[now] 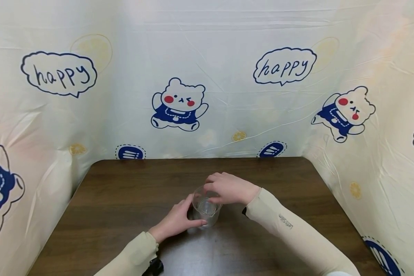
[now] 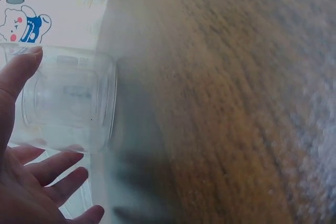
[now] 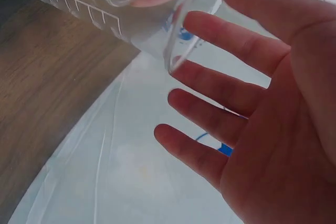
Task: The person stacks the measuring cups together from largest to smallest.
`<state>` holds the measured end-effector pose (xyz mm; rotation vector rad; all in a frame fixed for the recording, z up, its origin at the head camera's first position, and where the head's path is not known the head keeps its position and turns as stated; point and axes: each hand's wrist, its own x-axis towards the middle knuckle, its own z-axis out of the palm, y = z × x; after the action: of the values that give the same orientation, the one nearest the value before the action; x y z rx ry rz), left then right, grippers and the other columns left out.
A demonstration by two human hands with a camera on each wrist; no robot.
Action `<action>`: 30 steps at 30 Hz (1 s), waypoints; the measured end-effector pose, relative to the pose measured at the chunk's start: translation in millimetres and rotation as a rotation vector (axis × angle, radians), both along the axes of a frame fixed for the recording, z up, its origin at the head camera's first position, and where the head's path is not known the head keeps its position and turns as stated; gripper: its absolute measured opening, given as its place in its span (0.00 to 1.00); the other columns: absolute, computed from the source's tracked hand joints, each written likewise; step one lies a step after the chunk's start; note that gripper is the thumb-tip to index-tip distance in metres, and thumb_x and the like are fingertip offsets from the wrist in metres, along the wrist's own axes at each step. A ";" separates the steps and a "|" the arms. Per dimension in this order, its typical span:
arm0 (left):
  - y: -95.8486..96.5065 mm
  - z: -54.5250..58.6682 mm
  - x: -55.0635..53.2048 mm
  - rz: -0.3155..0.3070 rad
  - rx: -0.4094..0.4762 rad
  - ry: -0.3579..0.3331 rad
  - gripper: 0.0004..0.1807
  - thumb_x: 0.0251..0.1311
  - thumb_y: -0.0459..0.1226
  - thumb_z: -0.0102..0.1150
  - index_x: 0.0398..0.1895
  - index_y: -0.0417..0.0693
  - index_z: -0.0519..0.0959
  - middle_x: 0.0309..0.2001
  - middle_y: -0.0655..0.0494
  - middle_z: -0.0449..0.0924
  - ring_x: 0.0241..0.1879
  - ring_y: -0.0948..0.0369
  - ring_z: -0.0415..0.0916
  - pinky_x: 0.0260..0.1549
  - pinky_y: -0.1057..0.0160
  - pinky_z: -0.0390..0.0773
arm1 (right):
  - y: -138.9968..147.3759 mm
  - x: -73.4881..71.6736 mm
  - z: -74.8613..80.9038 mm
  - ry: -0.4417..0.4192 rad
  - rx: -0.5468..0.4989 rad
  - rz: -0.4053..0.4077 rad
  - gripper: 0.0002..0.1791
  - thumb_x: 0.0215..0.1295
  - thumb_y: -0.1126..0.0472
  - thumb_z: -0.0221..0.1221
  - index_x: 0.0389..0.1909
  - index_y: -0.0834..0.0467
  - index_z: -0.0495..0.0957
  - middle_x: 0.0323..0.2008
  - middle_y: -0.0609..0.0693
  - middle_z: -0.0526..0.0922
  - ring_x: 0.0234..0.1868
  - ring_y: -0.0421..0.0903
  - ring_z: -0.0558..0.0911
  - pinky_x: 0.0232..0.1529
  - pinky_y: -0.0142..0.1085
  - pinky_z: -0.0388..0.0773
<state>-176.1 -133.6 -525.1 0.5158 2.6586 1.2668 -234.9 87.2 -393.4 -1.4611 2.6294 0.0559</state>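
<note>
A clear glass beaker (image 1: 212, 220) with white graduation marks stands on the table between the two hands. Inside it sits a smaller clear glass vessel (image 1: 206, 206), its round rim showing through the wall. My left hand (image 1: 175, 220) holds the beaker low on its side, thumb at the front and fingers behind. Over the beaker's mouth is my right hand (image 1: 232, 188), palm toward the glass. In the right wrist view its thumb and index fingertips are right at the beaker's rim (image 3: 170, 59), the other fingers spread loosely, with nothing pinched between them.
The dark wooden table (image 1: 124, 191) extends around the beaker. A pale printed curtain (image 1: 227, 115) with bears and lettering hangs behind the table's far edge and along both sides. Both forearms wear light sleeves (image 1: 296, 226).
</note>
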 end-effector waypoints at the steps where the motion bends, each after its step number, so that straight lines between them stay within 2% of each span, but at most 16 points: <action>1: 0.0 0.0 0.0 0.003 -0.005 0.001 0.48 0.56 0.56 0.76 0.75 0.50 0.65 0.64 0.48 0.76 0.62 0.47 0.76 0.58 0.41 0.76 | 2.2 0.8 1.3 -0.004 -0.009 -0.002 0.15 0.73 0.49 0.65 0.55 0.50 0.85 0.58 0.51 0.83 0.60 0.50 0.80 0.64 0.47 0.76; 9: 1.4 1.5 0.6 0.017 -0.025 0.024 0.49 0.54 0.58 0.77 0.74 0.48 0.66 0.61 0.47 0.77 0.61 0.44 0.75 0.58 0.37 0.74 | 25.0 6.2 4.1 -0.029 -0.133 -0.019 0.17 0.73 0.52 0.65 0.57 0.54 0.83 0.55 0.51 0.83 0.53 0.49 0.83 0.58 0.44 0.80; 12: 2.1 2.2 1.3 0.026 -0.040 0.028 0.49 0.53 0.58 0.78 0.74 0.50 0.66 0.59 0.48 0.77 0.60 0.45 0.75 0.58 0.35 0.72 | 35.6 8.6 1.6 -0.040 -0.171 -0.045 0.18 0.74 0.53 0.64 0.59 0.54 0.82 0.54 0.50 0.83 0.53 0.48 0.83 0.58 0.43 0.80; 16: 2.3 1.6 2.2 0.040 -0.062 0.035 0.49 0.52 0.59 0.78 0.74 0.51 0.67 0.57 0.50 0.77 0.59 0.46 0.74 0.59 0.33 0.70 | 49.7 11.5 -5.1 -0.014 -0.220 -0.062 0.18 0.74 0.53 0.64 0.60 0.54 0.81 0.54 0.49 0.83 0.53 0.47 0.83 0.57 0.44 0.81; 21: 2.1 -0.6 2.6 0.047 -0.070 0.052 0.49 0.51 0.59 0.78 0.73 0.51 0.68 0.57 0.52 0.78 0.60 0.46 0.74 0.61 0.32 0.68 | 65.3 14.8 -15.4 0.081 -0.270 -0.097 0.19 0.74 0.52 0.63 0.60 0.56 0.81 0.55 0.50 0.84 0.55 0.49 0.83 0.59 0.45 0.80; 25: 1.5 -1.1 1.8 0.039 -0.058 0.036 0.49 0.52 0.59 0.77 0.74 0.52 0.67 0.61 0.52 0.77 0.63 0.46 0.73 0.64 0.31 0.64 | 76.8 17.5 -24.3 0.178 -0.310 -0.140 0.21 0.74 0.49 0.64 0.59 0.56 0.82 0.55 0.51 0.84 0.57 0.50 0.83 0.61 0.48 0.79; 30: 0.7 -1.5 0.9 0.022 -0.042 0.027 0.49 0.53 0.59 0.77 0.75 0.55 0.66 0.65 0.53 0.75 0.65 0.47 0.71 0.66 0.29 0.60 | 88.8 22.6 -34.3 0.275 -0.405 -0.236 0.20 0.73 0.49 0.65 0.57 0.57 0.83 0.55 0.53 0.84 0.57 0.53 0.83 0.60 0.50 0.79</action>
<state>-175.2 -132.9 -526.6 0.5018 2.7140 1.2150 -212.2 176.0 -427.7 -1.3078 3.1647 -0.3420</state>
